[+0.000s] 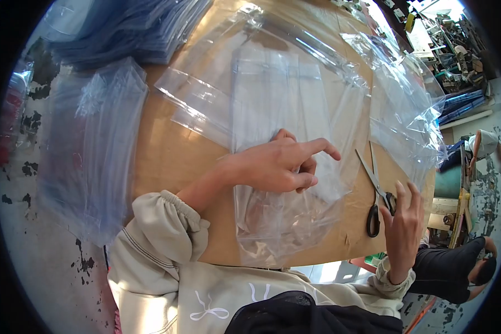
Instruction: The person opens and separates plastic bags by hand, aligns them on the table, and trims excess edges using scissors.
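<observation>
My left hand (284, 164) hovers over or rests lightly on a stack of clear plastic bags (278, 100) in the middle of the table; I cannot tell whether it touches them. Its index finger is stretched out to the right and the other fingers are bent, with nothing visible between them. To the right, my right hand (403, 222) is open, fingers spread, just beside the handles of a pair of scissors (374, 192). The scissors lie on the brown paper with their blades parted and pointing away from me. One handle is partly hidden behind the right hand.
Brown paper (175, 150) covers the table. Shiny clear film (403, 106) lies at the right. Stacked plastic sleeves (92, 150) lie at the left, a thicker pile (122, 33) behind them. Another person (451, 267) is at the right edge, near cluttered shelves (456, 50).
</observation>
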### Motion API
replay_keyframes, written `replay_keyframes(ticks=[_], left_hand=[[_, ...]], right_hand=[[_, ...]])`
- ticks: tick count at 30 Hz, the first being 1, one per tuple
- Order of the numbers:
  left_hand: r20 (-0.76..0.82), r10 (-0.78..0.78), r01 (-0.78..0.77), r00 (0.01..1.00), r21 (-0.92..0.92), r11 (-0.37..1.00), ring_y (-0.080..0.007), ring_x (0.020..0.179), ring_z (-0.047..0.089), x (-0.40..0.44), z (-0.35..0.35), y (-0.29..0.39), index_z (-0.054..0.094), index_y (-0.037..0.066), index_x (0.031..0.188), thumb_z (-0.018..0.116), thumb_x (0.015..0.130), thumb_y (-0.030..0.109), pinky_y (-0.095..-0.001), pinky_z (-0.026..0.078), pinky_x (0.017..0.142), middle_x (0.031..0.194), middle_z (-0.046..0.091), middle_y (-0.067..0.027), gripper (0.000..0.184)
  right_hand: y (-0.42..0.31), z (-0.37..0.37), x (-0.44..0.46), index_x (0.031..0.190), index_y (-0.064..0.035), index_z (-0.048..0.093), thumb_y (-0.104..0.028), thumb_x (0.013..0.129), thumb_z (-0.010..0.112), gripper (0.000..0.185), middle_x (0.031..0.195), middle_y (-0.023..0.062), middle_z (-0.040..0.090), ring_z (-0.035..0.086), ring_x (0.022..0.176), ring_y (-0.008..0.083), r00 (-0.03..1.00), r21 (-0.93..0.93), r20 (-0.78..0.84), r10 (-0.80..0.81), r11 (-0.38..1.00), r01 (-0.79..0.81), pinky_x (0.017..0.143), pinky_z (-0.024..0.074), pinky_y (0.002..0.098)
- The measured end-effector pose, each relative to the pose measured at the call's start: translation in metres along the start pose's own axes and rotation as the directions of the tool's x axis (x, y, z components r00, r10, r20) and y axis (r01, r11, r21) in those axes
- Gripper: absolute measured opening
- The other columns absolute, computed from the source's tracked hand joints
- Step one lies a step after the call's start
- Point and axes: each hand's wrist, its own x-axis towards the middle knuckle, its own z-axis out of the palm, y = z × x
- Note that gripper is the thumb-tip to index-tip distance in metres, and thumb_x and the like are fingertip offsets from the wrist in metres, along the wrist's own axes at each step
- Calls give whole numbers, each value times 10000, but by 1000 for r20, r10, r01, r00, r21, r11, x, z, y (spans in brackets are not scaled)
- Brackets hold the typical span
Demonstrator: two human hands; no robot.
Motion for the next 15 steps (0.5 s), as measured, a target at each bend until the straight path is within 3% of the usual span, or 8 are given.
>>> replay_keyframes(ticks=[2, 4, 6, 8, 9, 12, 13, 15], left_hand=[[46, -12, 14, 999, -25, 1000, -95, 745, 573, -1, -4, 5, 359, 165, 1358, 536, 867, 97, -350, 217, 978, 686, 570, 45, 527], [90, -20, 28, 996, -87, 996, -110, 731, 570, -3, -7, 5, 338, 158, 1375, 534, 862, 95, -339, 235, 968, 673, 569, 38, 553], [96, -14, 23, 995, -86, 996, -122, 720, 566, -6, -11, 7, 319, 150, 1390, 538, 853, 92, -331, 248, 959, 667, 569, 32, 583], [52, -5, 7, 999, -33, 999, -132, 710, 560, -13, -13, 9, 304, 141, 1404, 548, 838, 89, -325, 256, 953, 668, 570, 28, 618], [14, 33, -33, 999, 25, 999, -174, 724, 560, -16, -14, 8, 311, 123, 1405, 559, 833, 97, -363, 312, 930, 698, 576, -6, 624], [-229, 20, -21, 973, -1, 1000, -214, 756, 572, -32, -7, 26, 347, 81, 1385, 560, 849, 129, -414, 372, 890, 743, 580, -40, 579], [-307, 58, -35, 950, 80, 996, -289, 903, 565, -42, -5, 36, 346, 11, 1378, 536, 882, 160, -444, 400, 895, 962, 592, -136, 551], [-443, 94, 99, 891, 392, 914, -360, 1083, 494, -59, 9, 51, 315, -45, 1377, 562, 865, 212, -468, 362, 965, 1169, 506, -214, 624]], right_hand=[[-20, -15, 18, 1135, -67, 608, -73, 727, 701, 418, 1174, 146, 559, 560, 1038, 295, 926, 272, -192, -325, 889, 369, 863, 461, 373], [-47, -5, 43, 1033, -95, 671, -91, 738, 650, 296, 1104, 119, 590, 592, 951, 249, 563, 206, -486, -668, 539, 817, 797, 493, 339], [-68, 12, 65, 973, -73, 665, -111, 727, 618, 253, 1013, 89, 603, 596, 864, 205, 308, 56, -597, -741, 345, 937, 732, 508, 300], [-79, 25, 77, 954, -50, 641, -97, 725, 616, 235, 979, 81, 596, 589, 860, 187, 236, 38, -662, -711, 283, 958, 730, 504, 283], [-82, 27, 82, 945, -38, 629, -90, 724, 615, 227, 962, 77, 593, 585, 857, 178, 195, 28, -692, -695, 244, 969, 729, 502, 274], [-88, 26, 91, 913, -20, 600, -75, 735, 608, 187, 924, 64, 582, 578, 838, 164, 171, -26, -702, -691, 265, 964, 710, 494, 253], [-88, 25, 93, 900, -46, 597, -83, 750, 597, 154, 915, 59, 580, 575, 829, 159, 171, -54, -691, -703, 286, 957, 709, 493, 265], [-86, 25, 96, 894, -60, 593, -95, 753, 593, 145, 919, 59, 582, 573, 834, 156, 203, -2, -690, -694, 282, 959, 717, 495, 277]])
